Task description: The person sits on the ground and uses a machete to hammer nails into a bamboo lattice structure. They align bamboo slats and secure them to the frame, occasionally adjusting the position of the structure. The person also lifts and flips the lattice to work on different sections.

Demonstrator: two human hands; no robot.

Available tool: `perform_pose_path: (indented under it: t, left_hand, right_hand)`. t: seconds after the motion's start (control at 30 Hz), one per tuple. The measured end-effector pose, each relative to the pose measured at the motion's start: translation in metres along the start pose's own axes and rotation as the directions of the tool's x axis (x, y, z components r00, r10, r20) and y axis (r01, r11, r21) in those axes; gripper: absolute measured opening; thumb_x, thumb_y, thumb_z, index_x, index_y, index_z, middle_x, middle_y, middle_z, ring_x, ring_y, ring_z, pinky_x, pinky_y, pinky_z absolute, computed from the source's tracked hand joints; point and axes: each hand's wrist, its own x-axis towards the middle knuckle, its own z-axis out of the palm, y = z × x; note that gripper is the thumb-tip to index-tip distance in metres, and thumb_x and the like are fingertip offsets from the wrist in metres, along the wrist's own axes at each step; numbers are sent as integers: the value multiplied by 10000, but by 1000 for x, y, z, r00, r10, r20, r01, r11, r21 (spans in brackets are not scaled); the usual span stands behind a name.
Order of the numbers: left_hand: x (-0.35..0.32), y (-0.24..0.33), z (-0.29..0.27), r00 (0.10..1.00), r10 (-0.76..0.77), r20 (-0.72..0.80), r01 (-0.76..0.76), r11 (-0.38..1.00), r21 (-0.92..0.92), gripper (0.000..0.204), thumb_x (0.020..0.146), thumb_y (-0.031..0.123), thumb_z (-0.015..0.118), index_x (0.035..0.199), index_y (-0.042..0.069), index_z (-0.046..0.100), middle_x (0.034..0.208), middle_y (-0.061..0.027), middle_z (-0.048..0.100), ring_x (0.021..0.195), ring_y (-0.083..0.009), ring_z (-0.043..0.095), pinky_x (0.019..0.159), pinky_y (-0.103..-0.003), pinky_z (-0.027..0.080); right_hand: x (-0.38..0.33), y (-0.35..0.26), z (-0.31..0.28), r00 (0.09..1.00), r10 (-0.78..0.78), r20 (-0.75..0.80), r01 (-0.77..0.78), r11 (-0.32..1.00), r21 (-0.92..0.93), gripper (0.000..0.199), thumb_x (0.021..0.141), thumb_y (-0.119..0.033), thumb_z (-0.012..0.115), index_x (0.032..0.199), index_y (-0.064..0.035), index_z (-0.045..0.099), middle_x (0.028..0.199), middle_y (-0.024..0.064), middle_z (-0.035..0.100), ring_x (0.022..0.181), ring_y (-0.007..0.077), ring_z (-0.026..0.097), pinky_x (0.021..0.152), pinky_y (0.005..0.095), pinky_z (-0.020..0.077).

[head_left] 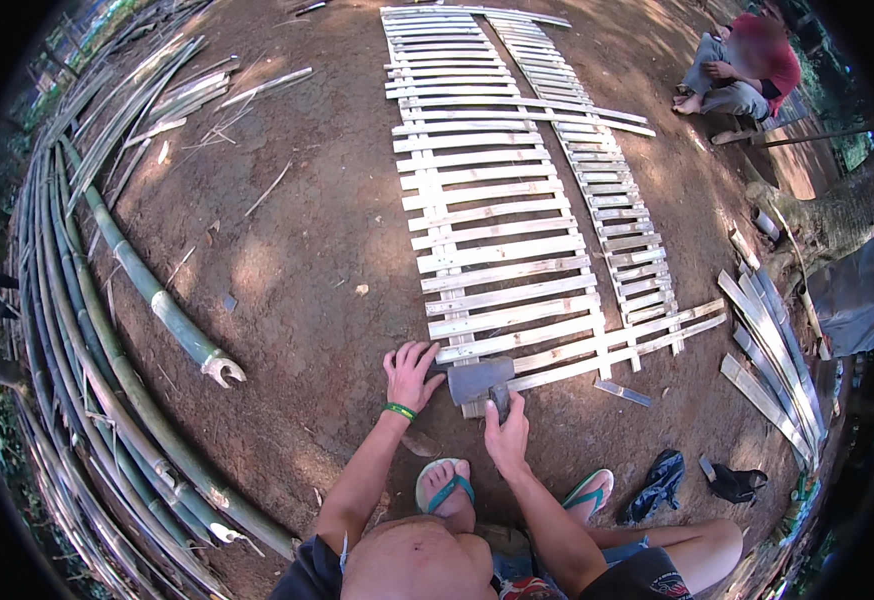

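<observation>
My right hand (507, 437) is wrapped round the short visible handle of a hatchet (479, 380). Its broad grey metal head lies over the near left corner of a bamboo slat panel (502, 245). Just left of the head, my left hand (412, 378) has its fingers spread at the end of a pale slat (464, 350). Whether something small sits between its thumb and forefinger cannot be made out. The hatchet head hides part of the nearest slats and the rail under them. A second, narrower slat panel (612, 200) lies along the right side of the first.
Long green bamboo poles (162, 300) are piled on the left, with split strips (182, 95) farther back. Split bamboo pieces (777, 370) lean at the right near a tree trunk (837, 220). A person in red (762, 65) sits far right. Dark cloth or plastic (657, 485) lies beside my sandalled foot.
</observation>
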Motion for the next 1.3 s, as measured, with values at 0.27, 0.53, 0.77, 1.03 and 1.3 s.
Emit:
perform_pose_path:
  t: [0.27, 0.53, 0.77, 1.03, 1.3]
  left_hand:
    - [25, -11, 5, 974, 190, 127, -194, 981, 23, 539, 854, 346, 754, 1303, 97, 591, 1161, -85, 598, 1130, -286, 542, 988, -455, 389]
    - [29, -3, -9, 959, 221, 177, -247, 960, 136, 553, 847, 351, 751, 1309, 101, 579, 1155, -89, 587, 1120, -283, 541, 958, -429, 399]
    - [23, 14, -27, 981, 76, 179, -118, 964, 238, 576, 789, 302, 810, 1293, 127, 592, 1201, -96, 553, 1191, -289, 510, 1004, -457, 387]
    - [52, 41, -126, 954, -53, 297, 10, 989, 145, 574, 848, 399, 765, 1326, 114, 625, 1317, -147, 601, 1243, -359, 566, 1057, -517, 407]
    - [74, 166, -372, 971, 155, 183, -167, 985, 51, 566, 894, 277, 764, 1362, 13, 586, 1231, -196, 652, 1174, -329, 628, 996, -415, 497]
  right_hand:
    - [6, 131, -73, 695, 230, -682, -378, 923, -75, 491, 1023, -388, 562, 1297, 5, 457, 1064, 332, 666, 988, 536, 639, 826, 590, 480]
    - [26, 200, -120, 467, 506, -725, -724, 690, 15, 505, 1017, -387, 563, 1276, 33, 451, 1076, 319, 676, 973, 515, 670, 851, 583, 527]
    - [31, 146, -96, 568, 215, -794, -656, 700, -281, 589, 939, -303, 666, 1413, -28, 449, 1429, 265, 425, 1282, 443, 474, 986, 545, 464]
    - [57, 80, -28, 767, 479, -426, -449, 876, 177, 745, 900, -348, 716, 1437, 79, 426, 1387, 305, 497, 1301, 443, 496, 1090, 481, 413]
    - [59, 66, 36, 806, 588, -73, -473, 713, 517, 476, 919, -330, 715, 1170, 72, 671, 1174, 230, 704, 1091, 334, 666, 981, 418, 487]
